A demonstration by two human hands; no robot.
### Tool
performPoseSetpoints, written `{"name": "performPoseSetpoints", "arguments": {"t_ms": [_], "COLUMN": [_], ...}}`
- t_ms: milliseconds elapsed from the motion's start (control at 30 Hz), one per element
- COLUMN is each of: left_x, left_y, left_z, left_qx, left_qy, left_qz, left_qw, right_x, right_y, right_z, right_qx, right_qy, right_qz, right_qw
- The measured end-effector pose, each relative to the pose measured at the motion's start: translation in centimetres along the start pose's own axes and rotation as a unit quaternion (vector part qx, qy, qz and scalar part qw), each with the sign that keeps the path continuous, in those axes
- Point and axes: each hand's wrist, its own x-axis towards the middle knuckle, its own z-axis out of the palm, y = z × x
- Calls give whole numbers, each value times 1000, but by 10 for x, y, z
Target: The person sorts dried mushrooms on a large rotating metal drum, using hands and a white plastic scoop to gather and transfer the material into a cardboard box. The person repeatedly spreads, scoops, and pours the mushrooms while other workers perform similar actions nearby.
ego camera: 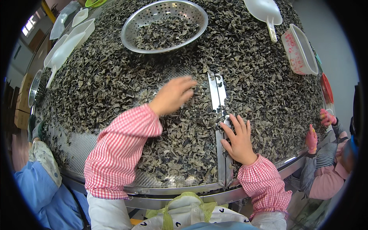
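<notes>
Dried black wood ear fungus (184, 141) lies loose over a wire mesh screen (77, 146) before me. My left hand (174, 95), blurred, hovers over or touches a thinly covered patch of mesh. Its fingers are apart, nothing shows between them, and its palm side is hidden. Fingers spread, my right hand (240, 141) rests by the metal divider bars (217, 89), where two screens meet. Fungus pieces lie on the bars near its fingertips; I see nothing held in it. Beyond my hands, a perforated steel colander (165, 27) holds more fungus.
White plastic scoops (67, 47) lie at the far left, another scoop (264, 13) at the far right. A white plastic basket (300, 51) stands at right. Co-workers' gloved hands are at the left (37, 129) and right (312, 139). A metal rail (172, 192) edges the table.
</notes>
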Motion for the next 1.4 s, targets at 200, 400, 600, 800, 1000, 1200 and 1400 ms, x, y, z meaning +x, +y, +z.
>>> {"name": "performPoseSetpoints", "arguments": {"t_ms": [200,400,600,800,1000,1200,1400], "left_x": [93,83,-29,-123,-195,-246,-260], "left_y": [-19,16,57,87,86,74,55], "left_z": [19,32,19,9,-10,-8,-3], "left_qx": [-42,84,141,197,177,124,42], "left_qy": [44,-34,-172,-138,-91,-23,31], "left_qz": [-18,-28,51,94,15,-55,-118], "left_qw": [998,996,974,966,980,991,992], "right_x": [4,6,5,5,5,8,-14], "right_y": [0,3,4,8,17,-3,-68], "right_z": [-2,-2,2,6,11,0,-5], "right_qx": [2,-4,0,3,19,3,51], "right_qy": [-1,17,39,43,18,-21,-125], "right_qz": [3,-4,-14,-14,-25,14,-141], "right_qw": [1000,1000,999,999,999,1000,981]}}
